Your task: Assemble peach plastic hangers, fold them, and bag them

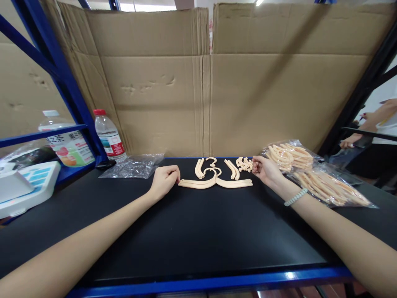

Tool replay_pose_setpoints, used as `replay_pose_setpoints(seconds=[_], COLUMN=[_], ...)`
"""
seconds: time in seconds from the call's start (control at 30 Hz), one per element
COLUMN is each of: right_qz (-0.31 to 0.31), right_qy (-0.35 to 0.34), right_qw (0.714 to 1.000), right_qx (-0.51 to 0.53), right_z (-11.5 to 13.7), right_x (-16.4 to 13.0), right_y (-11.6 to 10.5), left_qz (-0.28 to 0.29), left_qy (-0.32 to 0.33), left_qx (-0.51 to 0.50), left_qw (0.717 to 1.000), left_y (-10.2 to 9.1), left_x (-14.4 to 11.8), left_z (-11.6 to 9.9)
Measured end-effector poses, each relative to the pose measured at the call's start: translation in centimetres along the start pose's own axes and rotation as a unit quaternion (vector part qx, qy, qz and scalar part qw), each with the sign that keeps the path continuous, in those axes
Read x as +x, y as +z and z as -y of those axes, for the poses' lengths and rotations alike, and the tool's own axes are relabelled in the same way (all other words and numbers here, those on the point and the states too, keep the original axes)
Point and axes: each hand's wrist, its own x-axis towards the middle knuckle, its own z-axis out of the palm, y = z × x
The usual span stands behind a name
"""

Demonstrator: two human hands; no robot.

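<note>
My left hand point(165, 180) rests on the black table as a loose fist, its knuckles beside the left tip of a beige plastic hanger. That hanger's two curved arms point(198, 183) meet in the middle, with hook pieces point(213, 170) just above. My right hand point(267, 170) has its fingers drawn together at the edge of a small heap of beige connector pieces point(244, 164); what is between the fingertips is too small to make out. Loose hanger arms lie in pairs, left point(199, 168) and right point(232, 169), with a separate hook point(211, 161) behind.
Clear bags of beige hanger parts point(331, 186) lie right of my right hand. A crumpled plastic bag point(132, 166) and a red-capped bottle point(109, 136) are back left, near a white-and-blue device point(31, 186). Cardboard point(155, 91) walls the back. A person point(378, 120) stands beyond the right frame.
</note>
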Motion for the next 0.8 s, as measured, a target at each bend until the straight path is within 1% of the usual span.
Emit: replay_pose_setpoints(seconds=[0.33,0.53,0.8], right_qz=[0.006,0.009,0.014], right_qy=[0.006,0.004,0.0], right_qw=[1.0,1.0,1.0], right_qx=[0.003,0.005,-0.001], right_z=[0.03,0.08,0.01], right_x=[0.13,0.07,0.18], right_y=[-0.11,-0.04,-0.2], left_qz=[0.017,0.006,-0.002], left_qy=[0.003,-0.007,-0.002], left_qx=[0.011,0.002,0.011], left_qw=[1.0,1.0,1.0], left_y=[-0.04,-0.05,-0.11], left_x=[-0.14,-0.13,-0.18], left_z=[-0.58,-0.77,-0.6])
